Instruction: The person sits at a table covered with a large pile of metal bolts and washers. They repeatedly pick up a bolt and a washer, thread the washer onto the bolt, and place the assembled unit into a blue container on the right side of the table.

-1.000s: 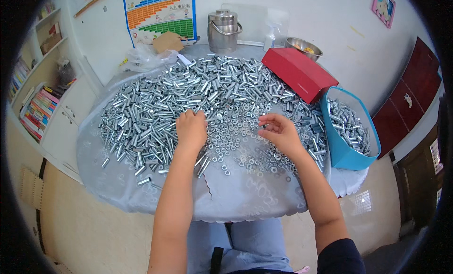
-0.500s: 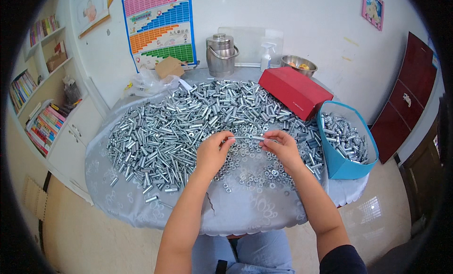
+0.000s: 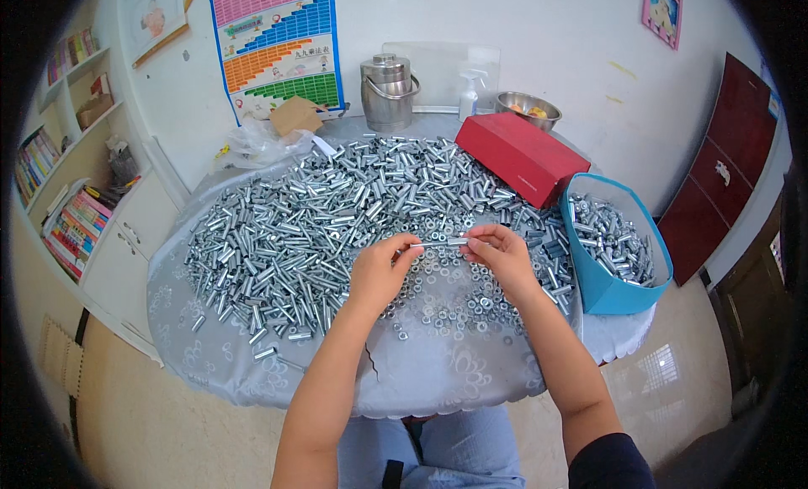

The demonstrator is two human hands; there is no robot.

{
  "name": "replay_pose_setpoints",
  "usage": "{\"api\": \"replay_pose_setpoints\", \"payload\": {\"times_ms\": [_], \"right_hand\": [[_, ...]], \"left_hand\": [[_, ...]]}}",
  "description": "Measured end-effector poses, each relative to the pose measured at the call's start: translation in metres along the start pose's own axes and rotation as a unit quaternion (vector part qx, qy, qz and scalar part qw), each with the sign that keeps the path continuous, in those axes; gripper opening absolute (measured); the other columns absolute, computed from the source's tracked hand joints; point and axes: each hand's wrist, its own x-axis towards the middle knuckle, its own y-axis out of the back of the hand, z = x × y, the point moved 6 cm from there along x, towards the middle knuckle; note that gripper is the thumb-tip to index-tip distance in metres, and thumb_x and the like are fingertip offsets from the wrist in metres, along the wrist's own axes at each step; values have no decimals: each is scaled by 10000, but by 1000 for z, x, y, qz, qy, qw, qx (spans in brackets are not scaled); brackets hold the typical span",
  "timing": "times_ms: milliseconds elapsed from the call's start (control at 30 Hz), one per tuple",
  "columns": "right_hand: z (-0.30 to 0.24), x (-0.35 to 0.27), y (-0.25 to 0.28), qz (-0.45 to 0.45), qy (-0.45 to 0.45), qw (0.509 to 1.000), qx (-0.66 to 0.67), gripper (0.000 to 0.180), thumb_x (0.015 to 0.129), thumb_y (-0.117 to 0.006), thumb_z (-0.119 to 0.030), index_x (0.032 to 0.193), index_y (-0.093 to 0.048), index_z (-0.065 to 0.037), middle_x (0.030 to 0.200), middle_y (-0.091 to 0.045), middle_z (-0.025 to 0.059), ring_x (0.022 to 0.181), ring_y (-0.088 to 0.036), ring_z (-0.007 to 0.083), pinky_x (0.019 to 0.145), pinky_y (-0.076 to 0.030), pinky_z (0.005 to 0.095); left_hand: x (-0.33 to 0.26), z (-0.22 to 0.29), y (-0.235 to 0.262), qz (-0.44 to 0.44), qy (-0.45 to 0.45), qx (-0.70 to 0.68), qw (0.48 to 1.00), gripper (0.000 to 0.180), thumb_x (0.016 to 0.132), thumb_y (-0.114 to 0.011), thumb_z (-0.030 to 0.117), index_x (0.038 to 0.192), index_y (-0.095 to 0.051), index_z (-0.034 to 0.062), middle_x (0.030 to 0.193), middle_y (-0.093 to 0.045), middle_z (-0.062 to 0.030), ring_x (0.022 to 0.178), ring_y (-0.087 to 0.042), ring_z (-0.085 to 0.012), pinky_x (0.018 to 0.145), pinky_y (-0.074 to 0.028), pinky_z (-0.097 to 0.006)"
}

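Note:
Over the near middle of the pile, my left hand [image 3: 383, 266] pinches one end of a thin metal rod [image 3: 433, 244] between thumb and fingertips. Facing it, my right hand [image 3: 503, 252] grips a short silvery sleeve [image 3: 457, 241] in its fingertips. Rod and sleeve lie in line, end to end; whether the rod's tip is inside the sleeve is too small to tell. Below and between my hands are many loose nuts and washers [image 3: 438, 291]. A broad heap of metal sleeves and rods [image 3: 286, 228] spreads over the table to the left and behind.
A grey patterned cloth [image 3: 421, 380] covers the table. At right stands a blue fabric bin [image 3: 619, 297] filled with metal parts, beside a red box [image 3: 522, 156]. Farther back are a steel pot [image 3: 387, 98], a spray bottle [image 3: 468, 98], a fruit bowl [image 3: 543, 119] and a plastic bag [image 3: 261, 144].
The sleeve in my right hand has come closer to my left hand along the rod, and more of it shows past my fingertips. The whole view has shifted slightly.

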Motion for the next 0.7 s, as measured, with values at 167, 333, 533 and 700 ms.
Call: {"api": "replay_pose_setpoints", "payload": {"times_ms": [167,333,533,700], "right_hand": [[2,-1,-4,-25,-11,1000,11,192,830,-578,-40,1005,-519,16,967,-608,123,850,-619,182,751,-509,274],[3,-4,-8,-51,-42,997,32,206,834,-584,-50,1015,-507,14,940,-607,110,851,-617,182,751,-513,275],[2,-7,-12,-99,-79,987,99,268,839,-607,-121,1041,-504,23,913,-601,96,821,-609,161,746,-509,272],[5,-7,-15,-117,-75,979,152,264,852,-594,-150,1046,-549,23,869,-608,64,786,-599,131,727,-503,258]], "left_hand": [[-2,-7,-11,-50,47,-101,993,236,790,-656,196,966,-648,38,747,-654,-75,607,-587,-118,566,-448,-246],[-6,-1,-26,-116,88,-253,957,264,779,-674,140,1000,-641,0,749,-653,-57,607,-574,-76,553,-442,-205],[-10,7,-30,-158,81,-291,940,217,783,-668,110,953,-640,-21,750,-645,-53,600,-566,-74,548,-450,-197],[-13,17,-39,-202,83,-363,906,167,826,-621,107,903,-609,-40,759,-631,-71,603,-564,-93,546,-459,-218]]}}
